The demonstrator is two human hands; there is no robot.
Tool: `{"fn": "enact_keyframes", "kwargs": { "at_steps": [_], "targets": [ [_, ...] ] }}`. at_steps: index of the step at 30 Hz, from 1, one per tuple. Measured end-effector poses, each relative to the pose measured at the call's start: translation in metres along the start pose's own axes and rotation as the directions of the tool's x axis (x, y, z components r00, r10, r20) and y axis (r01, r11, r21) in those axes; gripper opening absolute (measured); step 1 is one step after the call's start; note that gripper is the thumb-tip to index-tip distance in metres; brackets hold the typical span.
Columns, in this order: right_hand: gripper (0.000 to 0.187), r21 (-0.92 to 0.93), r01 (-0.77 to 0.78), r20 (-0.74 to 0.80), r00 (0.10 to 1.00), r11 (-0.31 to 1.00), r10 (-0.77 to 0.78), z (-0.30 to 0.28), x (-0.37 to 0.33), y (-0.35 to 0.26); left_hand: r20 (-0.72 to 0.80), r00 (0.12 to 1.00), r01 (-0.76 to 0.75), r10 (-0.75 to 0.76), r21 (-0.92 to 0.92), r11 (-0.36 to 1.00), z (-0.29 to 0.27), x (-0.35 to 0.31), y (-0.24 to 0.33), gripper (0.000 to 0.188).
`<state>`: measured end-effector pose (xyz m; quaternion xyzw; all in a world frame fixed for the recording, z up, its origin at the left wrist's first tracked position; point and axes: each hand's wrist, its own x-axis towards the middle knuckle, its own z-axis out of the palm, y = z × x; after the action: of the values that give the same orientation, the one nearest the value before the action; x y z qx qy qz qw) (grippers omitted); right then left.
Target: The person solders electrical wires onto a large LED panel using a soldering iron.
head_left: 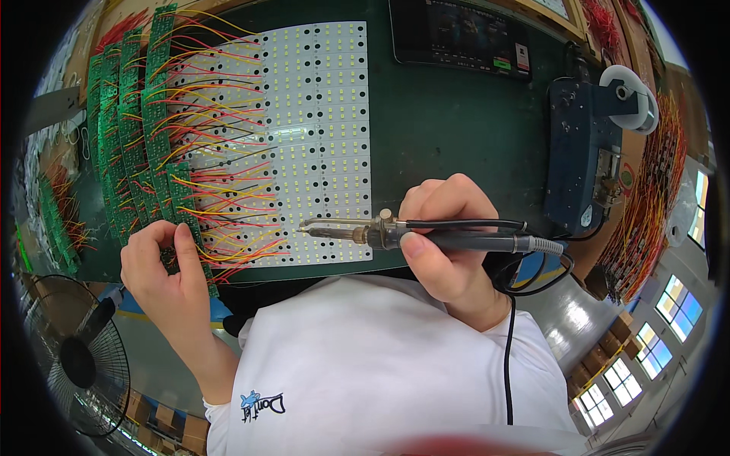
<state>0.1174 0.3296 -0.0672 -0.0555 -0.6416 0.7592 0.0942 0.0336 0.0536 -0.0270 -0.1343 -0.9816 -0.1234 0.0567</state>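
My right hand (452,247) grips a soldering iron (449,240) with a thin solder-feed tube along its top. The iron's tip points left, over the near part of a white LED panel (346,152) dotted with small yellowish chips and black holes. My left hand (171,266) is closed at the near end of a green circuit board (181,182), thumb and fingers curled on it. Red, yellow and black wires (236,194) run from the board over the panel. Whether the iron's tip touches a wire or the panel, I cannot tell.
More wired green boards (110,137) lie side by side at the left. A phone-like screen (464,38) lies at the back. A blue solder-feeder unit (574,152) with a white spool (630,99) stands right. Bundled wires (646,205) lie beyond it. A fan (76,361) stands lower left.
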Motion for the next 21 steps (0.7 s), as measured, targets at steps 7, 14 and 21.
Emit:
{"fn": "enact_keyframes", "kwargs": {
  "at_steps": [7, 14, 21],
  "targets": [
    [0.019, 0.057, 0.017, -0.023, 1.0, 0.998, -0.016, -0.002, 0.0, 0.0, -0.031, 0.999, 0.025, -0.022, 0.079, 0.997, 0.003, 0.002, 0.007, 0.017],
    [0.019, 0.132, 0.028, -0.049, 0.999, 0.991, -0.021, -0.002, -0.001, 0.004, -0.016, 0.991, 0.131, -0.133, -0.086, 0.988, 0.005, 0.002, 0.01, 0.019],
    [0.021, 0.258, -0.005, -0.052, 0.998, 0.966, 0.019, 0.001, -0.002, 0.001, 0.103, 0.965, 0.261, -0.243, -0.24, 0.935, -0.004, -0.003, 0.011, 0.015]
  ]
}}
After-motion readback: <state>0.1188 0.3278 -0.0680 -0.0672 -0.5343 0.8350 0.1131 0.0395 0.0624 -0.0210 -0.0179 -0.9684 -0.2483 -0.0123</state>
